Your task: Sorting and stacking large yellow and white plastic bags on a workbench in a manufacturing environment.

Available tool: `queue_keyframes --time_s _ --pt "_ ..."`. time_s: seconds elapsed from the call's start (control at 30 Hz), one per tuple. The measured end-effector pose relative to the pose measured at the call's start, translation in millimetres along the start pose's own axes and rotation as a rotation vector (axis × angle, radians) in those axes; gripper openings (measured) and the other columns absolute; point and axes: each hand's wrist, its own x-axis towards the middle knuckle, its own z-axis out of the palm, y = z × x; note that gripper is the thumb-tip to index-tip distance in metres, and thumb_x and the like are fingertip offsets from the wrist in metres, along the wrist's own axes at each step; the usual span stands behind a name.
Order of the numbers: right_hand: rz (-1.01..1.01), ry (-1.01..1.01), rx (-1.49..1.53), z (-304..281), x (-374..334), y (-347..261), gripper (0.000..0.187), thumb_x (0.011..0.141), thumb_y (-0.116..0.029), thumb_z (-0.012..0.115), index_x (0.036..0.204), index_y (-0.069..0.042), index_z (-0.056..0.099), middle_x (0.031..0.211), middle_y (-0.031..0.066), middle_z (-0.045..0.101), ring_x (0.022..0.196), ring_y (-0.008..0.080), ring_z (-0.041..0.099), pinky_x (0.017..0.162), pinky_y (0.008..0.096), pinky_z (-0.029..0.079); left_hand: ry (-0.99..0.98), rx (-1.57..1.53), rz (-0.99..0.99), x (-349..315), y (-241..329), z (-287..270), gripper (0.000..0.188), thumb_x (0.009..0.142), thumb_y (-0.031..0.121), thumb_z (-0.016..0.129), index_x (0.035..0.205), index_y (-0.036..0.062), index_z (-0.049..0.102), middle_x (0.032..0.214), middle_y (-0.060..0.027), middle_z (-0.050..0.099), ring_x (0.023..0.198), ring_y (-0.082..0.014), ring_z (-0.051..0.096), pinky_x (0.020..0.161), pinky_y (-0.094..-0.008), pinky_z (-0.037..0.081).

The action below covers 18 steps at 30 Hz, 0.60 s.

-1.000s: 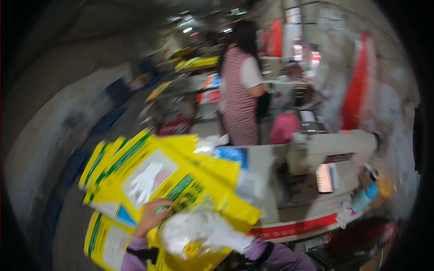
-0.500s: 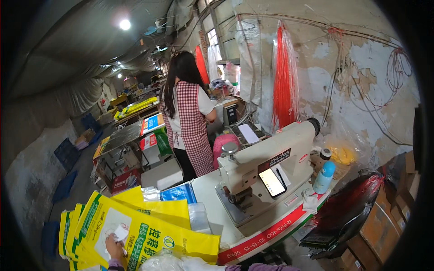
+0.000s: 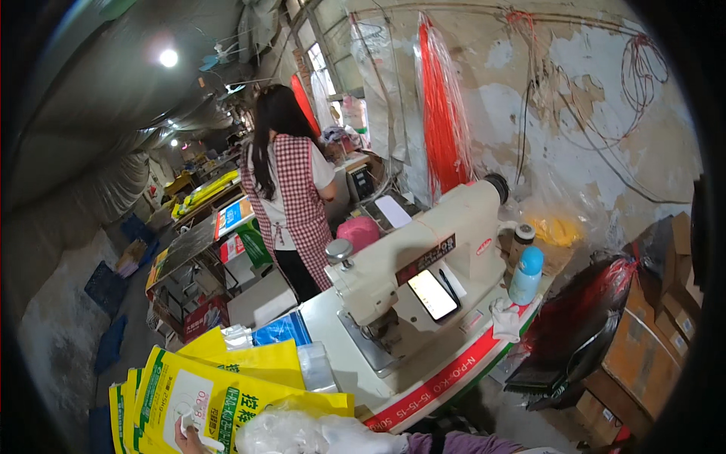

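Left hand [image 3: 189, 439]: reaching in bare from below, resting over the pale panel of the top yellow bag [image 3: 318, 402]; partly cropped, leaving it impossible to tell whether grasping or loose.
Right hand [image 3: 363, 439]: wearing white, meeting a crumpled clear plastic bundle [image 3: 276, 433] above the bags; too cut off for telling whether clenched.
Yellow bag stack [image 3: 121, 412]: lying fanned at lower left, running leftward past the visible white counter [image 3: 401, 384], overlapping at its right end.
Clear packets [image 3: 316, 367] and blue packet [image 3: 281, 329]: lying just behind the stack, bordering a strip of white top before the sewing machine [image 3: 454, 227].
Front edge: curving up rightward, bearing a red strip [image 3: 446, 378].
Far right end: crowding with a blue bottle [image 3: 526, 276], dark flask [image 3: 521, 240] and white cloth [image 3: 504, 319].
Phone [image 3: 434, 295]: lying lit under the machine's arm.
Beyond: standing turned away, a co-worker [image 3: 291, 174]; leaving floor showing along the left wall.
Since half a second ago: viewing farther right, showing the machine farther left and less of the left hand.
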Motion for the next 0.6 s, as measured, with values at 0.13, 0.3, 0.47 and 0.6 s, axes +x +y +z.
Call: queue_keyframes --time_s 0.13,0.3,0.47,0.6 --pt "-0.015 0.355 -0.043 -6 -53 13 0.046 0.082 -0.029 0.066 0.121 -0.005 0.060 0.085 0.0116 0.069 0.071 0.0255 0.067 0.064 0.0378 0.053 -0.082 0.137 -0.030 15 28 45 0.048 0.099 0.027 0.048 0.127 -0.0108 0.051 0.115 -0.0207 0.059 0.103 -0.0278 0.055 0.090 -0.0379 0.043" --pt "0.270 0.583 0.817 58 -80 184 0.058 0.080 -0.021 0.075 0.129 0.000 0.053 0.117 0.0126 0.062 0.108 0.0240 0.058 0.091 0.0383 0.048 -0.384 -0.034 0.081 50 57 145 0.040 0.100 0.029 0.048 0.117 -0.0055 0.058 0.110 -0.0123 0.063 0.099 -0.0234 0.057 0.082 -0.0370 0.047" --pt "0.177 0.547 0.689 -113 -158 30 0.030 0.086 -0.013 0.068 0.110 0.002 0.059 0.110 0.0041 0.063 0.097 0.0189 0.058 0.084 0.0333 0.049 -0.700 -0.321 -0.025 41 69 239 0.028 0.093 0.019 0.054 0.114 0.0005 0.058 0.101 -0.0084 0.061 0.090 -0.0200 0.058 0.076 -0.0324 0.048" --pt "0.705 1.063 0.647 -145 -330 -50 0.028 0.085 -0.014 0.068 0.110 -0.002 0.062 0.106 0.0021 0.064 0.096 0.0165 0.059 0.085 0.0339 0.050 -0.592 -0.511 -0.081 5 96 224 0.025 0.088 0.011 0.060 0.112 0.0053 0.058 0.094 -0.0052 0.060 0.084 -0.0172 0.059 0.072 -0.0288 0.048"
